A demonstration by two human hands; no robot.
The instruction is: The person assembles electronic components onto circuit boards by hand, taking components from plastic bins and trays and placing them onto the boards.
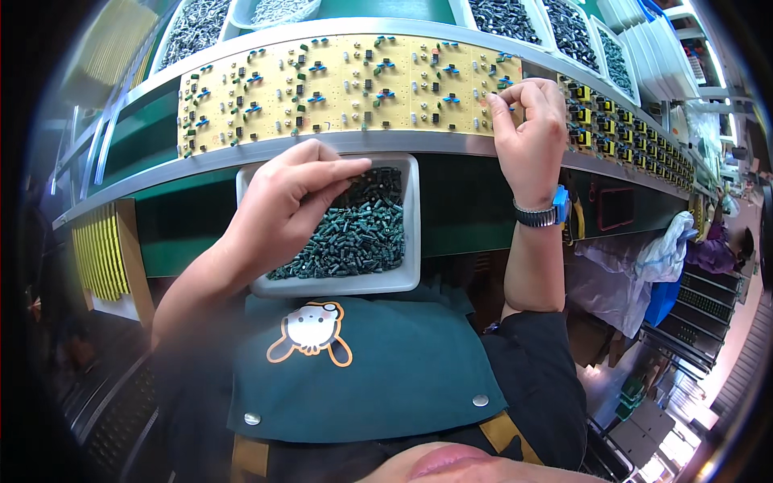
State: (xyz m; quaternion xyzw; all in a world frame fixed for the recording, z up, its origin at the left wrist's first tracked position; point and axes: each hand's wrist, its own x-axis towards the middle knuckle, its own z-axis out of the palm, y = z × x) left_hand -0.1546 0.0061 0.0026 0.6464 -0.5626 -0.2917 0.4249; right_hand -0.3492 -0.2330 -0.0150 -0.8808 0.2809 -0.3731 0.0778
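My left hand (278, 197) hangs over a white plastic bin (412, 241) heaped with small dark green cylindrical capacitors (354, 241). Its thumb and fingers are pressed together above the bin's far side; anything between them is too small to make out. At the right end of a row of tan circuit boards (346, 68), my right hand (531, 129) is closed, with thumb and index fingertips close to the board surface. Whatever those fingertips hold is hidden. Small black, blue and green parts stand upright across the boards.
Metal rails (451, 145) run along the boards. Further right, boards carry yellow-and-black transformers (604, 125). Bins of small parts (503, 20) line the far side. Yellow boards stand in a rack (101, 253) at left. A dark phone-like object (616, 209) lies at right.
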